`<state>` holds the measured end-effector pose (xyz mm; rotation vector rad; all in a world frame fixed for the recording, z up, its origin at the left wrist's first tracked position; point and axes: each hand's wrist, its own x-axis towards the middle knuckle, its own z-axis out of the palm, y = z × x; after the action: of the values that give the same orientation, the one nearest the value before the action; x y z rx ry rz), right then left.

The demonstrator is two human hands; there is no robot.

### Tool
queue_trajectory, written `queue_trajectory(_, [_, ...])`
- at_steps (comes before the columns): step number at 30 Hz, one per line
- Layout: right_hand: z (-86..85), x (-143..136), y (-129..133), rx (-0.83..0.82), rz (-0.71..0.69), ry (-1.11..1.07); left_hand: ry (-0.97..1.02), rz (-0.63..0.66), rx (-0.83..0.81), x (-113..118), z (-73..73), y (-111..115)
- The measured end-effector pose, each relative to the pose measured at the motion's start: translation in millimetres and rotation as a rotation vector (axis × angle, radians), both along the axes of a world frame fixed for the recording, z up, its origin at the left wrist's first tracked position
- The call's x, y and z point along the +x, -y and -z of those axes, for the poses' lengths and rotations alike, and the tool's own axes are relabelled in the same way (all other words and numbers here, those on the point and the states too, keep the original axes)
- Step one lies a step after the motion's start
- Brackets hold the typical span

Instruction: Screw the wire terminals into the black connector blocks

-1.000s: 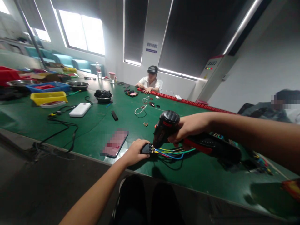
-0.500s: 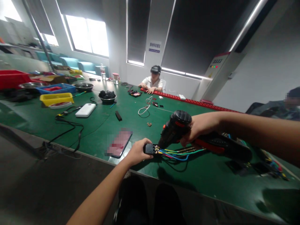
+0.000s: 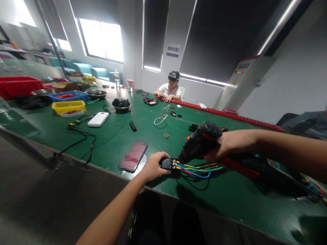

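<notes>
Near the table's front edge my left hand [image 3: 155,166] is closed round the left end of a small black electrical housing [image 3: 167,163] with brass terminals. Blue, green, yellow and red wires [image 3: 196,170] run from its right end. My right hand [image 3: 222,148] grips a black and red cordless drill [image 3: 200,139], whose nose points down at the terminal end of the housing. Whether the bit touches a screw cannot be made out. A phone [image 3: 134,157] lies left of my left hand, and a small heap of brass parts [image 3: 166,136] lies beyond the housing.
On the green table [image 3: 112,149] stand a metal bowl of black parts [image 3: 121,106], a white power bank [image 3: 98,119], a yellow tray [image 3: 68,107] and a blue tray [image 3: 67,96]. Black cables [image 3: 84,136] trail over the front edge. Another person [image 3: 172,86] sits opposite, behind a red strip [image 3: 217,110].
The view has shifted slightly, so everything appears further right. The drill's nose stays at the terminal end, while its handle and my right hand have swung a little lower. My left hand keeps its hold.
</notes>
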<state>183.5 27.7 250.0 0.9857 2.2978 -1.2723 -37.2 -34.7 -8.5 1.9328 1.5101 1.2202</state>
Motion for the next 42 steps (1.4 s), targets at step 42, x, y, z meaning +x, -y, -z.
queue_trajectory(42, [15.4, 15, -2, -0.162, 0.314, -0.016, -0.032, -0.030, -0.007, -1, -1.6, 1])
